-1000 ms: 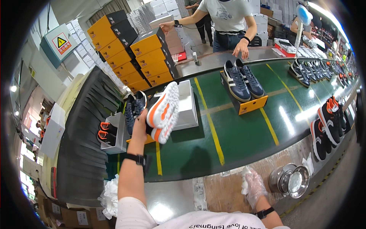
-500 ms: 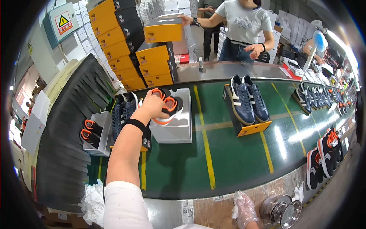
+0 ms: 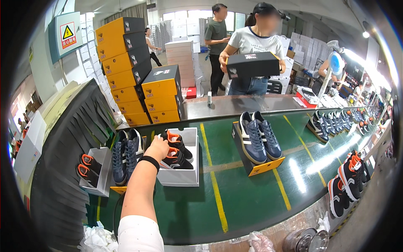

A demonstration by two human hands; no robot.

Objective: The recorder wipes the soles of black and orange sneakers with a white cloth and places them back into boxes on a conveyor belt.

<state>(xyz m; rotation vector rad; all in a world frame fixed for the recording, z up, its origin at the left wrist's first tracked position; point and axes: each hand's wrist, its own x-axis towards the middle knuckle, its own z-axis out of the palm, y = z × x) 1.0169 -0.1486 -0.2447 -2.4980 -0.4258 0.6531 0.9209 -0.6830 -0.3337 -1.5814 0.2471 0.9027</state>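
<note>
My left hand reaches over the green conveyor belt into an open white shoe box. Its fingers curl on the heel of a black shoe with orange trim lying in the box. A second matching shoe lies beside it. A black wristband sits on that wrist. My right hand, in a thin clear glove, shows only partly at the lower edge, close to my body, and its fingers are hidden.
A pair of blue shoes rests on a black and orange box further right on the belt. Another blue pair and a second white box lie left. Across the belt a person holds a black box. Orange boxes are stacked behind.
My left hand has carried the black and orange shoe from above the belt down into the white box. My view has shifted up and left.
</note>
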